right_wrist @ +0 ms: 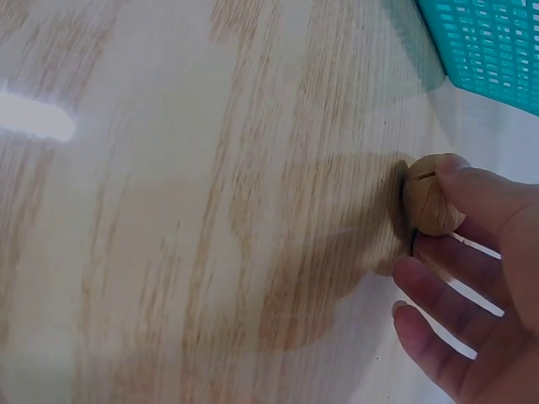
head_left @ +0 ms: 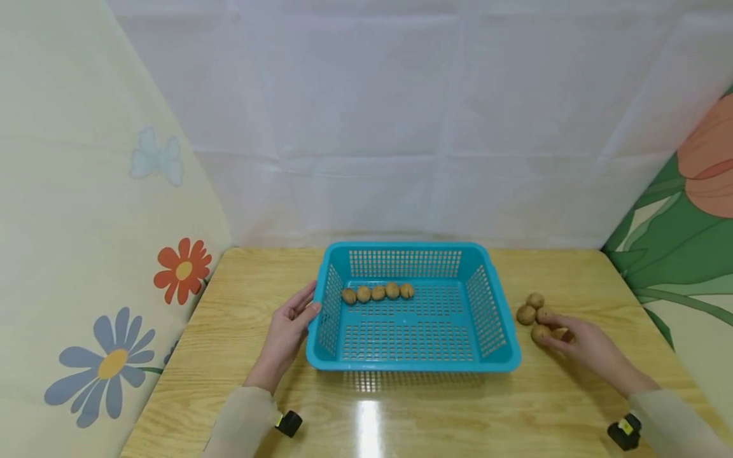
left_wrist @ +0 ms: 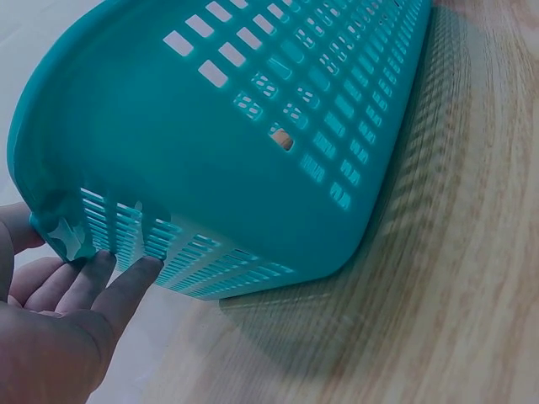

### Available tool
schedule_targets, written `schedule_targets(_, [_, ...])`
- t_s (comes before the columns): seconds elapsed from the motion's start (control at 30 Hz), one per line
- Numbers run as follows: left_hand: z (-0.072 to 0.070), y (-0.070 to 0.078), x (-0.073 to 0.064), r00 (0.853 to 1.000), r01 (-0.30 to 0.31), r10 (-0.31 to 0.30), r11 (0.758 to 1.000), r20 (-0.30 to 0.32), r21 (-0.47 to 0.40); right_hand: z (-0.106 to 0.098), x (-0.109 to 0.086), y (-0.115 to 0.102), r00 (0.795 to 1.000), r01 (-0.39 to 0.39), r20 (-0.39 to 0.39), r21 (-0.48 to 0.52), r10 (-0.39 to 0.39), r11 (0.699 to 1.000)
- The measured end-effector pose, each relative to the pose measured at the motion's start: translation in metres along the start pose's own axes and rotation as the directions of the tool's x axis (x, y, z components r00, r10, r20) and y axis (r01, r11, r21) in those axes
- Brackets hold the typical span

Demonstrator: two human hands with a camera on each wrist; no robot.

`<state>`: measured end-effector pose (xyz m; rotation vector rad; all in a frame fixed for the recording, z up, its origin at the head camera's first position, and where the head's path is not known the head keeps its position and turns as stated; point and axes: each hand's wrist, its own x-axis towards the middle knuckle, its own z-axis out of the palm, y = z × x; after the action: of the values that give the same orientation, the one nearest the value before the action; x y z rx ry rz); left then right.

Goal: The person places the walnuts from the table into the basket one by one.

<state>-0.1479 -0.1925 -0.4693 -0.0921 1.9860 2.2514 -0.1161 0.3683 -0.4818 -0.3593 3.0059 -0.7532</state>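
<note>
A blue plastic basket (head_left: 413, 366) with slotted walls stands on the table. In a row on its floor, toward the back left, lie several walnuts (head_left: 378, 292). My left hand (head_left: 288, 331) grips the basket's left side, thumb at the rim and fingers against the outer wall, as the left wrist view also shows. To the right of the basket, my right hand (head_left: 590, 348) pinches a walnut (right_wrist: 431, 198) between thumb and fingers, close over the table. Beside that hand, more walnuts (head_left: 526, 314) sit in a small cluster, partly covered by the fingers.
The wooden table (head_left: 229, 305) reaches back to a white cloth backdrop (head_left: 366, 127). Flower-printed cloths hang on both sides, the left one (head_left: 114, 254) pale with daisies. A small black device (head_left: 289, 423) is by the left sleeve, another (head_left: 624, 432) by the right.
</note>
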Motion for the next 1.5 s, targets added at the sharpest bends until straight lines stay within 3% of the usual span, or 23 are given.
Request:
schedule_targets(0.17, [0.000, 0.000, 0.000, 1.000, 0.007, -0.007, 1.000, -0.004, -0.001, -0.005, -0.004, -0.003, 0.999, -0.044, 0.030, 0.033, 0.043, 0.999])
schedule_targets(0.43, [0.000, 0.000, 0.000, 1.000, 0.010, -0.010, 1.000, -0.009, 0.015, -0.018, -0.005, -0.016, 1.000, -0.020, 0.013, 0.059, 0.019, 0.998])
schedule_targets(0.7, [0.000, 0.002, -0.001, 1.000, 0.007, -0.007, 0.999, -0.008, 0.038, -0.033, -0.002, -0.033, 0.997, -0.069, 0.042, 0.081, 0.065, 0.994])
schedule_targets(0.83, [0.000, 0.003, -0.002, 1.000, 0.010, -0.010, 0.999, -0.009, 0.035, -0.039, 0.002, -0.041, 0.998, -0.054, 0.026, 0.109, 0.051, 0.993])
schedule_targets(1.13, [0.000, 0.003, -0.002, 1.000, 0.015, -0.015, 0.999, 0.001, 0.043, -0.058, 0.016, -0.066, 1.000, 0.002, 0.019, 0.140, -0.005, 0.990])
schedule_targets(1.5, [0.001, 0.003, -0.002, 1.000, 0.011, -0.011, 0.999, 0.002, 0.041, -0.065, 0.048, -0.109, 0.994, 0.044, 0.095, 0.120, -0.055, 0.992])
